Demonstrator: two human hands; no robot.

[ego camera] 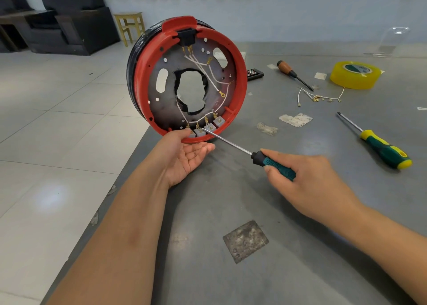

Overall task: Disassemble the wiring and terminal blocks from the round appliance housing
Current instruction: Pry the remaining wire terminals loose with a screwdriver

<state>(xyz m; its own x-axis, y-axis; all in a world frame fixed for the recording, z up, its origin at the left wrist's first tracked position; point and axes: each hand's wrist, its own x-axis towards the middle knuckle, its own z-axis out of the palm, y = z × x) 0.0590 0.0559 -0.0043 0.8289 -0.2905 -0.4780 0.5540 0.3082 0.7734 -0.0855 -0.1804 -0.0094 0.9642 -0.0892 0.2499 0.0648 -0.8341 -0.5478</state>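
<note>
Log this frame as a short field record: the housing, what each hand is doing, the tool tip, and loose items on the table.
housing: round red-rimmed appliance housing, stood on edge at the grey metal table corner
left hand: left hand holds the lower rim, palm up
right hand: right hand grips the teal-handled screwdriver
tool tip: at the grey terminal blocks along the bottom rim
wiring: white wires attached inside
loose items: removed wire bundle, yellow tape roll, green-yellow screwdriver, wooden-handled screwdriver
</note>
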